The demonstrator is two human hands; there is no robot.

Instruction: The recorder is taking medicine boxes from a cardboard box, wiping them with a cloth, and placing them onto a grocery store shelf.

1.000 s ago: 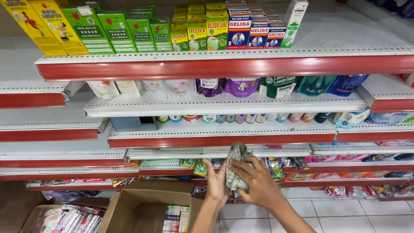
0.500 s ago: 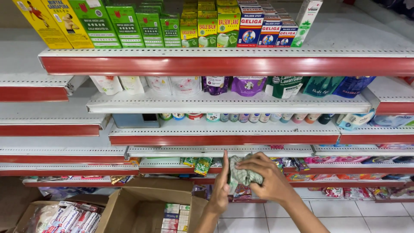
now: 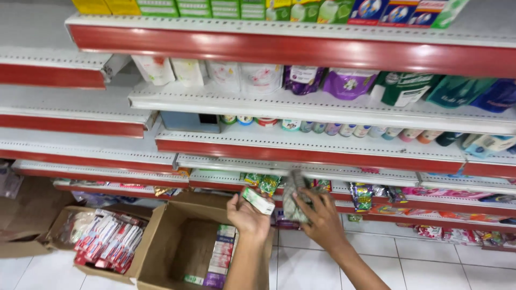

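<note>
My left hand (image 3: 246, 216) is raised in front of a low shelf and holds a small green and white box (image 3: 258, 201) between its fingers. My right hand (image 3: 321, 217) is just to its right and grips a crumpled grey cloth (image 3: 293, 198), pressed toward the low shelf (image 3: 344, 175). Hanging green sachets (image 3: 262, 183) are right behind the two hands. An open cardboard box (image 3: 183, 244) with a few small packs at its bottom stands on the floor below my left arm.
White shelves with red front edges rise above, carrying boxes, pouches (image 3: 344, 81) and small jars (image 3: 344, 129). A second cardboard box (image 3: 102, 239) full of red and white packs lies at the lower left. White floor tiles (image 3: 430, 263) show at the lower right.
The view has dropped lower and closer to the bottom shelves. My hands have come apart: the left now holds a small box, the right keeps the cloth.
</note>
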